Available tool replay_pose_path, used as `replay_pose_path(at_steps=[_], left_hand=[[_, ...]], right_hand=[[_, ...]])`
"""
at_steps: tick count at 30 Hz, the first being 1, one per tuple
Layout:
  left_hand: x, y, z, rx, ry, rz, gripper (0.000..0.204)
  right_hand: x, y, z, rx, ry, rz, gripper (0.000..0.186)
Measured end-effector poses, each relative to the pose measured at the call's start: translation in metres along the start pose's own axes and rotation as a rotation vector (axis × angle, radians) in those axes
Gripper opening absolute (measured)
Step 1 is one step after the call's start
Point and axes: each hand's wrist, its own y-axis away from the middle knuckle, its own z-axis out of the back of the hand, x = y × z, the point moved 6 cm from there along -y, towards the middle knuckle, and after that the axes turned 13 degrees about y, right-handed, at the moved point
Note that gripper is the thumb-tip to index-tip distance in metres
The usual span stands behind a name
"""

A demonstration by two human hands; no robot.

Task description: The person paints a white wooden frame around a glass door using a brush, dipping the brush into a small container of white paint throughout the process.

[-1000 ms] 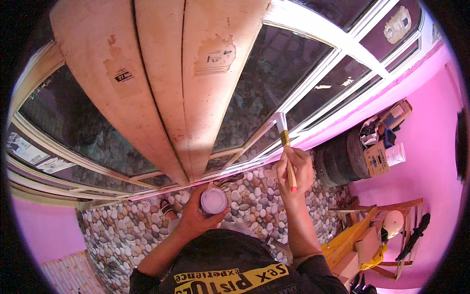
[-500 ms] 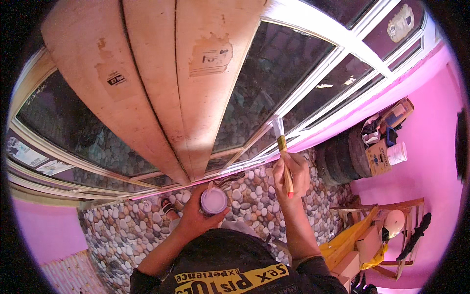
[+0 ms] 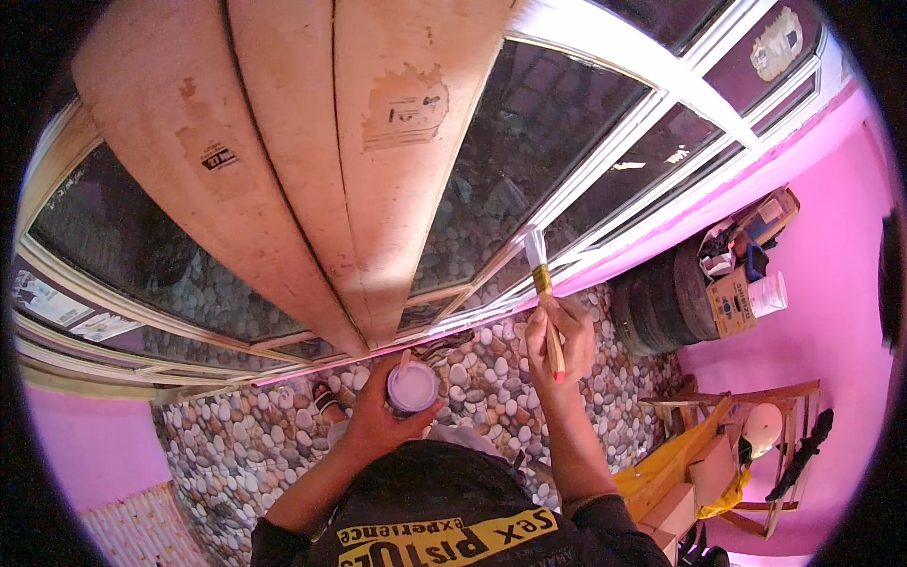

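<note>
The paintbrush [image 3: 541,279] points bristles-first at the white frame [image 3: 605,156]; from where I stand, I cannot tell whether the tips touch it. The right hand [image 3: 564,338] grips the wooden handle [image 3: 556,359], red end toward the person. The left hand [image 3: 378,420] is closed around a cup [image 3: 412,387] of pale liquid. Surroundings: wood-coloured panels [image 3: 302,170], pebble-patterned floor [image 3: 274,430], black tires [image 3: 661,307] near the pink wall [image 3: 831,312]
</note>
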Motion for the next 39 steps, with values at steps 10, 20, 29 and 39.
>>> replay_pose_path(at_steps=[10, 20, 29, 39], left_hand=[[0.0, -0.001, 0.0, 0.0, -0.006, 0.006, 0.073], [0.003, 0.0, 0.0, 0.013, -0.036, -0.003, 0.072], [0.0, 0.0, 0.001, -0.001, -0.024, -0.021, 0.074], [-0.002, -0.001, -0.001, 0.028, -0.077, -0.049, 0.074]], right_hand=[[-0.015, 0.048, -0.038, 0.197, -0.055, -0.077, 0.031], [-0.001, 0.014, -0.015, 0.066, 0.01, -0.02, 0.023], [-0.013, 0.057, -0.037, 0.277, -0.041, -0.101, 0.029], [-0.01, 0.039, -0.031, 0.163, -0.035, -0.074, 0.026]])
